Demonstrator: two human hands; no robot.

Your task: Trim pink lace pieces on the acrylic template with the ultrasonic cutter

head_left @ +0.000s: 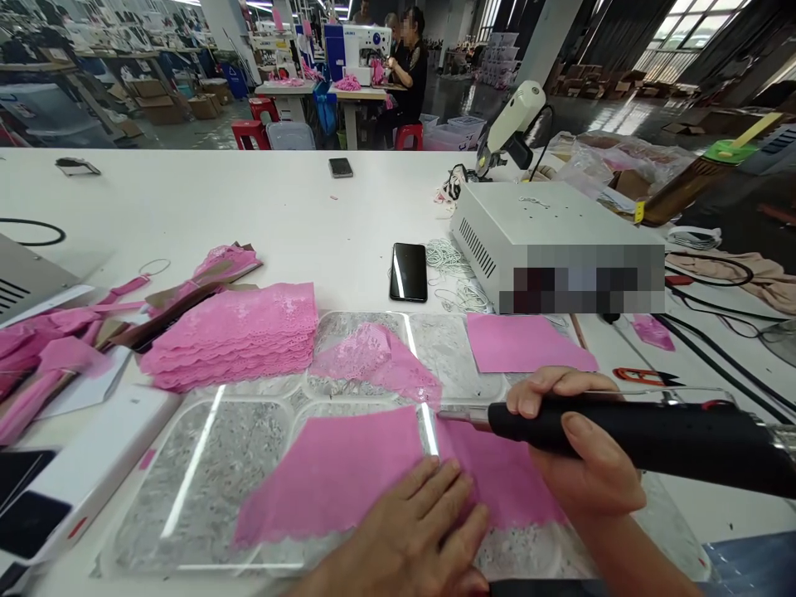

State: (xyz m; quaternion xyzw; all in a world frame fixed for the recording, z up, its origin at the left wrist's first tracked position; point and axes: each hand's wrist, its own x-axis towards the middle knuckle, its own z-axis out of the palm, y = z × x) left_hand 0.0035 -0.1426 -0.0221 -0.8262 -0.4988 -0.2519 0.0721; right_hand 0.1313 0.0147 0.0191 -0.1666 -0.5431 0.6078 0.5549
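My left hand (418, 531) lies flat with its fingers stretched out, pressing on the inner edges of two pink fabric pieces. One is a left fabric piece (336, 473), the other a right fabric piece (497, 473), partly under my hands. My right hand (578, 448) is wrapped around a thick black handheld tool (640, 435) with a narrow metal tip. That tip points left, over the seam between the two pieces. Beneath them is a clear plastic board (217, 473) with rounded panels. Behind them rest a crumpled lace piece (379, 361) and a flat pink piece (531, 342).
A stack of pink lace (236, 336) is at left, beside a white box (99, 464). A black phone (409, 272) lies near a grey metal unit (553, 236). Orange-handled snips (643, 376) and cables (734, 365) are at right. A person (407, 75) sits at a sewing machine beyond.
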